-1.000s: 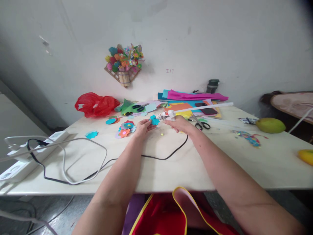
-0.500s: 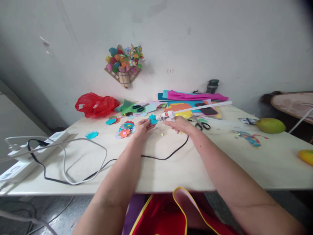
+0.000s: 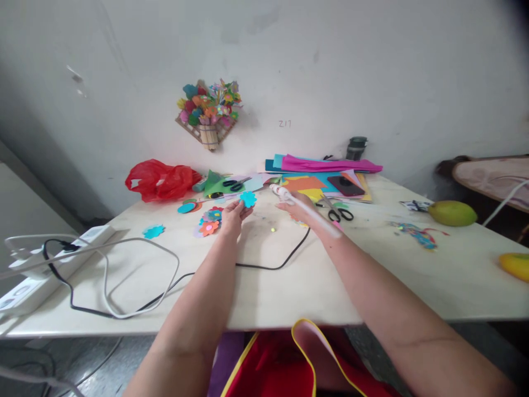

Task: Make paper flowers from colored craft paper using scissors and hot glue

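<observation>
Between the fingers of my left hand (image 3: 235, 216) is a blue flower cutout (image 3: 248, 199), held just above the table. My right hand (image 3: 298, 206) is wrapped round a white glue gun (image 3: 281, 192), whose nozzle points away and to the left, apart from the flower. A long clear glue stick (image 3: 320, 218) sticks out of its back, over my right wrist. A tiny yellow bit (image 3: 273, 230) lies between my hands. Left of my left hand is a pile of flower cutouts (image 3: 209, 227), and farther left another blue flower cutout (image 3: 154, 231).
A power strip (image 3: 88, 240) with looping cords (image 3: 177, 275) takes up the left side. Scissors (image 3: 339, 214), coloured sheets (image 3: 303, 183), a phone (image 3: 346, 186) and a red plastic bag (image 3: 163, 179) lie at the back. A green mango (image 3: 452, 213) sits at right.
The glue gun has swung away from the blue flower, its glue stick now slanting back toward me. My left hand has moved slightly left with the flower.
</observation>
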### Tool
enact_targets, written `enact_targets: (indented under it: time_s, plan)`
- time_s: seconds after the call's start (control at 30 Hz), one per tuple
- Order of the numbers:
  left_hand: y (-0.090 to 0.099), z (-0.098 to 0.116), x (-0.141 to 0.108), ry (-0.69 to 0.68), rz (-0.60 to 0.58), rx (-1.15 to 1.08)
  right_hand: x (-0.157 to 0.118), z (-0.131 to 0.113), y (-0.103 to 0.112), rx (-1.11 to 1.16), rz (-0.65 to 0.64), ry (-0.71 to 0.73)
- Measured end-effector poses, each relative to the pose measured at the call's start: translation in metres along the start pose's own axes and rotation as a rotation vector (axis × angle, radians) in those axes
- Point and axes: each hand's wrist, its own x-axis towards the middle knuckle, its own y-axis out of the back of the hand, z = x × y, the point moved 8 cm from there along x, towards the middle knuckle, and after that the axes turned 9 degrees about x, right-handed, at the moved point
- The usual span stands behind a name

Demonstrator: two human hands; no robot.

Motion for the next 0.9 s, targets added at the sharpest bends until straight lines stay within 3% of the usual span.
enact_targets:
  time_s: [0.07,0.3,0.5,0.6,0.73,0.9]
  plan:
    - [0.004,0.004,0.001,-0.02,0.02,-0.029,0.006,-0.003,-0.007,-0.115,-0.015,0.062]
    - [0.018,0.018,0.008,-0.108,0.052,-0.057,0.021,-0.009,-0.051,-0.5,-0.186,0.08]
    - [0.01,0.021,0.005,-0.08,0.026,-0.064,0.025,-0.01,-0.077,-0.61,-0.242,0.028]
    - [0.001,0.017,0.0,-0.046,-0.003,-0.039,0.022,-0.016,-0.076,-0.719,-0.216,0.084]
    - [-0.008,0.009,-0.002,-0.028,-0.051,-0.027,0.007,-0.038,-0.062,-0.784,-0.116,0.31]
    - [-0.012,0.005,-0.003,-0.022,-0.088,-0.019,-0.024,-0.038,-0.058,-0.739,-0.257,0.409]
